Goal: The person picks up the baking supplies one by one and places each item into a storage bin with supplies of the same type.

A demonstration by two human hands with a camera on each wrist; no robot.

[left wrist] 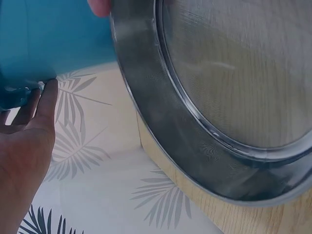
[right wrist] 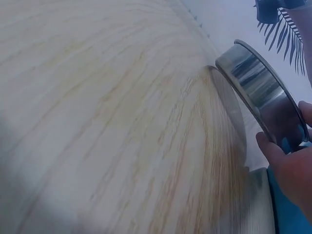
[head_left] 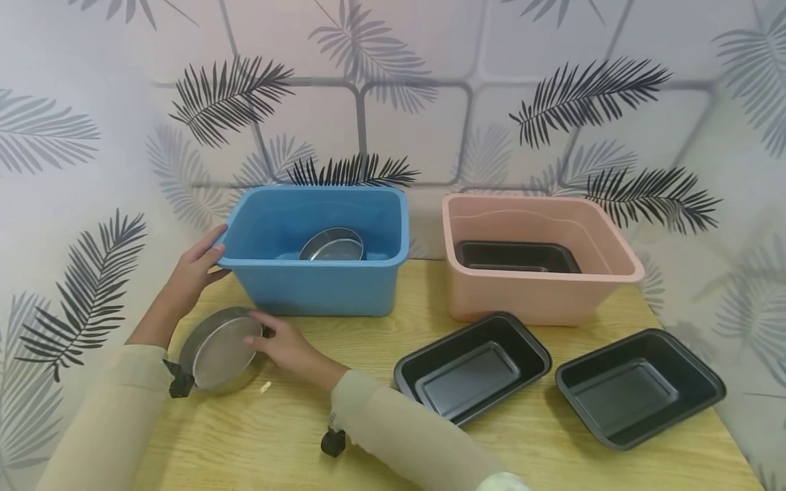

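Observation:
My right hand (head_left: 293, 346) pinches the right side of a round metal sieve (head_left: 222, 356) with a fine mesh bottom, in front of the blue tub (head_left: 319, 290). In the right wrist view, the sieve (right wrist: 261, 90) is tilted just above the wooden table. My left hand (head_left: 187, 276) grips the left rim of the tub. Seen from the left wrist, the fingers of that hand (left wrist: 24, 151) are hooked at the tub's edge. Inside the tub lies another round metal piece (head_left: 336, 247), partly hidden by the front wall.
A pink tub (head_left: 522, 296) stands to the right, with a black loaf pan (head_left: 516, 256) inside. Two more black pans lie on the wooden table (head_left: 276, 443): a left pan (head_left: 473, 368) and a right pan (head_left: 641, 389). A leaf-patterned wall (head_left: 417, 123) rises behind the tubs.

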